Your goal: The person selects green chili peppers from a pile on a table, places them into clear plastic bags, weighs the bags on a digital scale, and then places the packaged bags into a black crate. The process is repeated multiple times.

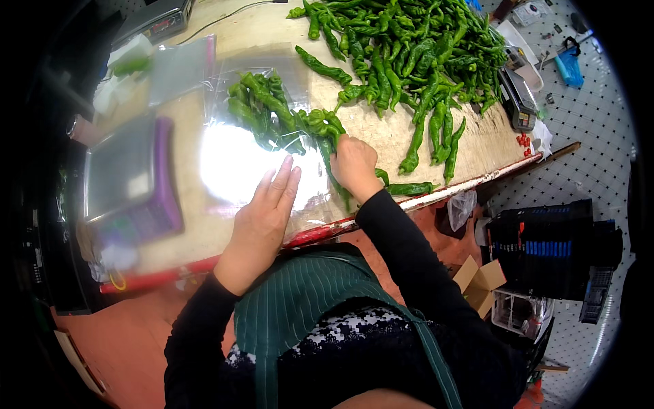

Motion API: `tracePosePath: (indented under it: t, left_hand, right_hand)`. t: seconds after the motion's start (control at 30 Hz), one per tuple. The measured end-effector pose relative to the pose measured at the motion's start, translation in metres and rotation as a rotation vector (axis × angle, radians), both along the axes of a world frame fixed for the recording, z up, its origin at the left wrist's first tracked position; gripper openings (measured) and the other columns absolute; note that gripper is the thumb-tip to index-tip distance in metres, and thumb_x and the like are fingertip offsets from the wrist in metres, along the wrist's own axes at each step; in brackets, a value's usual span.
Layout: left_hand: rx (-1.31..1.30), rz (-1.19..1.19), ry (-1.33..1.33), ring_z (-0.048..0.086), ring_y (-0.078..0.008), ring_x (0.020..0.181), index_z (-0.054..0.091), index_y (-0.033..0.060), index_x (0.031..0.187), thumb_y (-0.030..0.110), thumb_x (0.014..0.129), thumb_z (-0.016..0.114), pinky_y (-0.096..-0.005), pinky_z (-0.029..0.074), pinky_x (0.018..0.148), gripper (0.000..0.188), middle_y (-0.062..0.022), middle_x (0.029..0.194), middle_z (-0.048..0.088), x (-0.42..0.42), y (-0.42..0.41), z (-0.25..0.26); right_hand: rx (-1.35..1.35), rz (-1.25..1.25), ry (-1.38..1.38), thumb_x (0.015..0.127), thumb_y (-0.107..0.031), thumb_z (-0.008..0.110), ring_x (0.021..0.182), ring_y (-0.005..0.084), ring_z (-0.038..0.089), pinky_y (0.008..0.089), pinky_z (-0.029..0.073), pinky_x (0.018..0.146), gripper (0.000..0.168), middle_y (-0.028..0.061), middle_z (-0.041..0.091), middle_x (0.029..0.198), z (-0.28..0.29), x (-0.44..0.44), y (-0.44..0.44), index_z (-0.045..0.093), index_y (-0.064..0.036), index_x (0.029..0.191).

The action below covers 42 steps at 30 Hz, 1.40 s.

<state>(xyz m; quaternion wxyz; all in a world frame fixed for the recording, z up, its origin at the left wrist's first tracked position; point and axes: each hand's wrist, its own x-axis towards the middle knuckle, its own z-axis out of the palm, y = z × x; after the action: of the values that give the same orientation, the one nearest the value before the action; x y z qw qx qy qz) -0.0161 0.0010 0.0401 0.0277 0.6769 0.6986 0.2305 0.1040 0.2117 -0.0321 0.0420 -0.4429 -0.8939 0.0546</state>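
A clear plastic bag (pixel 240 174) lies flat on the wooden table, glaring white under the light. Several long green peppers (pixel 265 107) are inside or on its upper part; the glare hides which. My left hand (pixel 260 220) rests over the bag's lower part with its fingers stretched out, holding nothing. Just to the right, my right hand (pixel 353 166) is curled around a few green peppers (pixel 324 128) at the bag's right edge. Its fingertips are hidden. A large heap of green peppers (pixel 409 46) covers the table's far right, with loose ones (pixel 429 138) spread nearer.
Left of the bag sits a stack of plastic bags with a purple border (pixel 122 168). More flat bags (pixel 179 66) lie beyond it. One scale (pixel 153 23) stands far left, another device (pixel 518 102) at right. The table's red edge (pixel 319 232) runs before me.
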Motion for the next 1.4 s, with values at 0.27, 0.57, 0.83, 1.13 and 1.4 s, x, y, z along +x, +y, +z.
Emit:
tracePosePath:
  t: [0.27,0.57,0.83,1.13,1.4]
  left_hand:
    - [0.041,-0.019,0.030,0.048,-0.0367,0.132,0.043,-0.0010,0.144,-0.010,0.079,0.054,-0.0381,0.051,0.096,0.067,-0.0171,0.153,0.039,-0.005,-0.003,-0.001]
    - [0.076,-0.012,0.110,0.050,-0.0342,0.130,0.044,-0.0002,0.143,-0.005,0.081,0.054,-0.0330,0.057,0.082,0.063,-0.0145,0.152,0.041,-0.008,-0.009,-0.001]
    - [0.058,-0.041,0.136,0.049,-0.0340,0.131,0.044,-0.0011,0.143,-0.006,0.081,0.054,-0.0325,0.057,0.083,0.063,-0.0150,0.152,0.040,-0.007,-0.009,-0.002]
    - [0.018,-0.089,0.066,0.045,-0.0398,0.134,0.039,-0.0018,0.145,-0.013,0.075,0.055,-0.0405,0.050,0.100,0.073,-0.0200,0.154,0.036,-0.010,-0.009,0.002]
    - [0.006,-0.097,0.060,0.046,-0.0394,0.133,0.040,-0.0013,0.145,-0.012,0.077,0.054,-0.0417,0.049,0.100,0.070,-0.0196,0.153,0.037,-0.011,-0.009,0.001]
  right_hand:
    - [-0.242,0.057,0.084,0.080,-0.039,0.074,0.105,0.0384,0.063,0.0484,0.048,0.091,0.060,0.0238,0.066,0.107,0.018,0.007,0.033,0.059,-0.001,0.124]
    - [0.238,0.078,0.028,0.076,-0.029,0.073,0.128,0.0416,0.045,0.0552,0.031,0.109,0.054,0.0237,0.050,0.138,-0.007,0.029,-0.005,0.060,-0.005,0.123]
    - [0.268,0.074,-0.009,0.081,-0.030,0.070,0.096,0.0327,0.060,0.0436,0.045,0.083,0.031,0.0165,0.063,0.097,-0.008,0.041,-0.002,0.064,-0.003,0.094]
    - [-0.077,-0.104,0.198,0.101,-0.034,0.048,0.088,0.0416,0.064,0.0501,0.051,0.077,0.039,0.0251,0.063,0.095,-0.021,0.050,0.012,0.063,0.000,0.090]
    - [0.161,-0.034,0.222,0.082,-0.032,0.076,0.098,0.0374,0.058,0.0466,0.048,0.082,0.050,0.0198,0.056,0.100,-0.035,0.024,-0.026,0.052,0.000,0.112]
